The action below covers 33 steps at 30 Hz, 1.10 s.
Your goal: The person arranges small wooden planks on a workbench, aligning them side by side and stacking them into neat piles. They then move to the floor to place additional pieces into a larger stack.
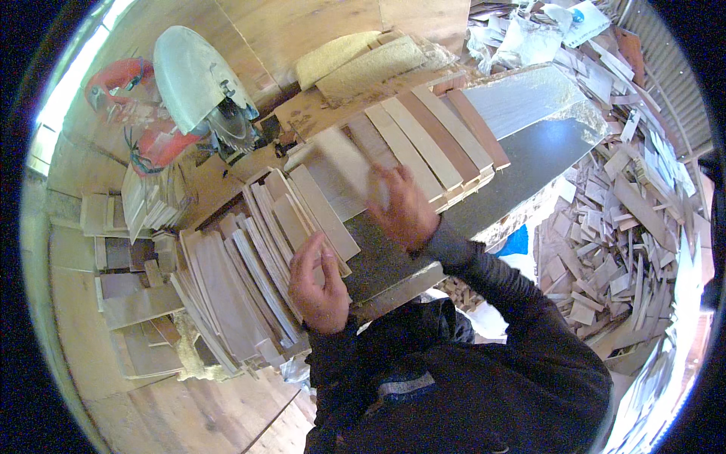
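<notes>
My right hand (404, 210) is over the saw table's dark metal top (393, 253), its fingers closed on the end of a pale wooden strip (339, 155); the strip is smeared by motion. To its right lies a row of flat wooden strips (423, 140), pale and reddish-brown, side by side. My left hand (321, 291) is loosely bent with the thumb apart, and I see nothing in it. It is beside the near end of a leaning stack of thin boards (261, 246); whether the fingertips touch the front board (324, 208) cannot be told.
A circular saw blade (233, 130) stands under a pale guard (193, 76) at the back left, beside a dusty red machine part (159, 147). Wood offcuts (605, 227) heap up on the right. Short board pieces (140, 306) are piled at the far left.
</notes>
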Motion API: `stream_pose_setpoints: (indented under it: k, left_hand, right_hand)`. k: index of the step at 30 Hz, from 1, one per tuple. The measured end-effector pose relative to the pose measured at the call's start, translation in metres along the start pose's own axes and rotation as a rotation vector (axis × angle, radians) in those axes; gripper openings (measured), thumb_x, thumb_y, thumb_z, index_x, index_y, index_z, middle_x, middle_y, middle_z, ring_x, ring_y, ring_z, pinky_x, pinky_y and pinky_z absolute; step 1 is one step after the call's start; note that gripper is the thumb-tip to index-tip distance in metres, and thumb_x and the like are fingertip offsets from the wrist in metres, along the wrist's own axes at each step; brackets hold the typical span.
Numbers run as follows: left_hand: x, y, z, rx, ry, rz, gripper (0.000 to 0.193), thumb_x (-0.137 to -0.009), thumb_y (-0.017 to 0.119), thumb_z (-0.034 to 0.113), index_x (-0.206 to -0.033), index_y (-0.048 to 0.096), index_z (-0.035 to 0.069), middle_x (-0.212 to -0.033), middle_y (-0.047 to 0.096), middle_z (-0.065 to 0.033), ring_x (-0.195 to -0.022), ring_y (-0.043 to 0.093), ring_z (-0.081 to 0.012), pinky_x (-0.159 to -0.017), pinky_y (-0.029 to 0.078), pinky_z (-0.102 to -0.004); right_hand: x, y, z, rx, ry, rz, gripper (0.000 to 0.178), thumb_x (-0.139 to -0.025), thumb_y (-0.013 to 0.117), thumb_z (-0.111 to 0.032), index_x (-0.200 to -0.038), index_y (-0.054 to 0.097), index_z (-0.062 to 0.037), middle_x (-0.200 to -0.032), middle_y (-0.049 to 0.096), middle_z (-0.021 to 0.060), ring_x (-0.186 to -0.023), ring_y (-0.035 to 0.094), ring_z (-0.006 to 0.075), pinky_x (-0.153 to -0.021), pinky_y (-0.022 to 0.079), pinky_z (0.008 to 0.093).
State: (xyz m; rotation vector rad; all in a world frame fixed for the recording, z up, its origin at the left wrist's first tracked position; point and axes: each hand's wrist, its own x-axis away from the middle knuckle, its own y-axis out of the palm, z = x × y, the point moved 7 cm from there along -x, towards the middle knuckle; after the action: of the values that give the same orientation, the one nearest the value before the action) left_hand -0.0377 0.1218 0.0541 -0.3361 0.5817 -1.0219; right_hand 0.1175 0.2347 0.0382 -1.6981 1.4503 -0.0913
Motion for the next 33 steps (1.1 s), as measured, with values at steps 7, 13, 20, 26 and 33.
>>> stream_pose_setpoints:
  k: [7,13,20,26,33]
  left_hand:
    - [0.009,0.009,-0.050,-0.785,-0.131,0.089,0.054,-0.075,0.067,0.027,-0.119,0.051,0.002,-0.123,0.044,-0.0181,-0.115,0.040,-0.0388,-0.098,0.033,-0.0496]
    - [0.016,0.016,-0.055,-0.842,-0.013,0.102,0.049,-0.076,0.066,0.026,-0.116,0.053,0.001,-0.125,0.043,-0.0172,-0.114,0.040,-0.0385,-0.098,0.033,-0.0481]
    - [0.009,0.016,-0.057,-0.791,-0.073,0.063,0.048,-0.070,0.065,0.020,-0.114,0.054,0.002,-0.109,0.055,-0.0198,-0.104,0.048,-0.0371,-0.095,0.037,-0.0443]
    - [-0.009,-0.008,-0.067,-0.505,-0.367,0.028,0.059,-0.068,0.063,0.012,-0.125,0.046,0.004,-0.089,0.064,-0.0240,-0.081,0.060,-0.0435,-0.077,0.049,-0.0439]
    - [-0.033,0.010,-0.033,0.456,-0.344,-0.242,0.053,-0.079,0.049,-0.001,-0.132,0.043,0.005,-0.113,0.060,-0.0127,-0.095,0.060,-0.0158,-0.077,0.049,-0.0278]
  right_hand:
    - [-0.037,0.018,0.063,0.361,0.137,-0.054,0.047,-0.071,0.068,-0.018,-0.109,0.049,0.0016,-0.101,0.051,0.0243,-0.083,0.053,0.0399,-0.078,0.046,0.0465]
    - [-0.030,0.005,0.072,0.421,0.106,0.057,0.044,-0.076,0.070,-0.027,-0.108,0.053,-0.0027,-0.102,0.059,0.0207,-0.094,0.056,0.0363,-0.081,0.047,0.0442]
    - [-0.008,-0.110,0.168,0.018,0.450,0.002,0.041,-0.084,0.064,-0.028,-0.111,0.053,0.0010,-0.095,0.064,0.0215,-0.085,0.064,0.0315,-0.072,0.052,0.0386]
    - [0.004,-0.118,0.299,0.698,0.510,-0.073,0.058,-0.079,0.062,-0.041,-0.119,0.053,0.0005,-0.100,0.062,0.0251,-0.094,0.060,0.0391,-0.082,0.050,0.0453]
    - [0.024,-0.100,0.361,0.243,0.647,-0.160,0.065,-0.076,0.063,-0.045,-0.119,0.052,0.0020,-0.097,0.063,0.0217,-0.093,0.061,0.0364,-0.083,0.050,0.0426]
